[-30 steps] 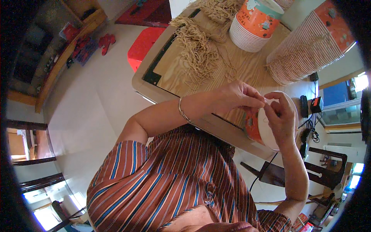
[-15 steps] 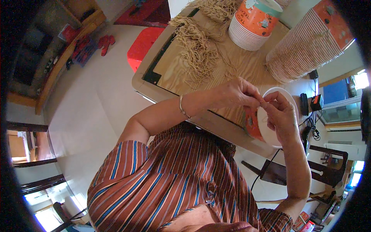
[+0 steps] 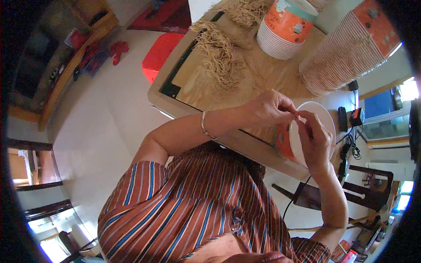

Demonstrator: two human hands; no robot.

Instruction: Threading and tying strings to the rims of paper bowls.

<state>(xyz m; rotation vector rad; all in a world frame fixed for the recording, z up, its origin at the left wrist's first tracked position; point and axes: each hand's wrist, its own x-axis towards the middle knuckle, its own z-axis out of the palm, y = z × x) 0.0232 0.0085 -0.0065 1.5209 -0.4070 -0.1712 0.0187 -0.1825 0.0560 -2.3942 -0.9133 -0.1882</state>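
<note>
My left hand (image 3: 268, 108), with a silver bangle on its wrist, has thumb and fingers pinched together at the tips. My right hand (image 3: 316, 136) meets it there, also in a pinch. Whatever lies between the fingertips is too small to make out. Behind and under my right hand an orange paper bucket (image 3: 284, 142) lies tilted at the table's edge, its white mouth partly covered by the hand. Beyond my left hand, tangled tan twine (image 3: 221, 61) spreads over the wooden board.
A stack of orange-and-white paper buckets (image 3: 280, 39) stands at the far side, with a longer leaning stack (image 3: 346, 52) to its right. Black adapters and cables (image 3: 354, 117) lie along the right edge. A red stool (image 3: 160, 55) stands beyond the table's left corner.
My right hand has turned a little, its fingers now straighter and reaching toward the left fingertips. The pinched fingertips stay together, and the bucket has barely shifted.
</note>
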